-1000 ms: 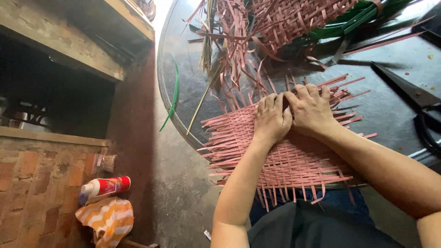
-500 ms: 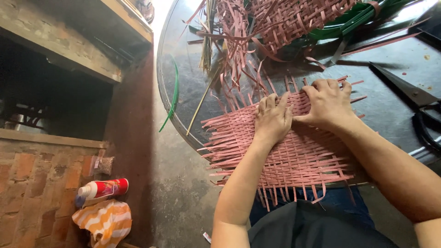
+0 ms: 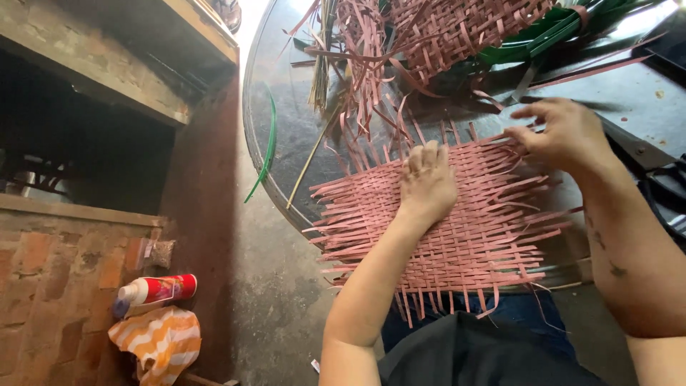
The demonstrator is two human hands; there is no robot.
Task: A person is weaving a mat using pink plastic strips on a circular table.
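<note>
A flat mat woven of pink strips [image 3: 443, 229] lies on a round grey metal tray [image 3: 286, 143] in front of me. My left hand [image 3: 427, 182] presses palm-down on the mat's upper middle, fingers together. My right hand [image 3: 561, 132] is at the mat's far right corner, fingers spread and touching the loose strip ends there. Whether it pinches a strip cannot be told.
More woven pink work [image 3: 457, 28], loose pink strips [image 3: 361, 64] and green strips [image 3: 543, 36] lie at the tray's far side. A green strip [image 3: 268, 143] hangs over the left rim. Black scissors [image 3: 664, 186] at the right. A bottle [image 3: 153, 292] and striped cloth [image 3: 161, 342] sit on brick at the left.
My right hand has moved from beside my left hand out to the mat's right corner. My left hand has stayed pressed on the mat.
</note>
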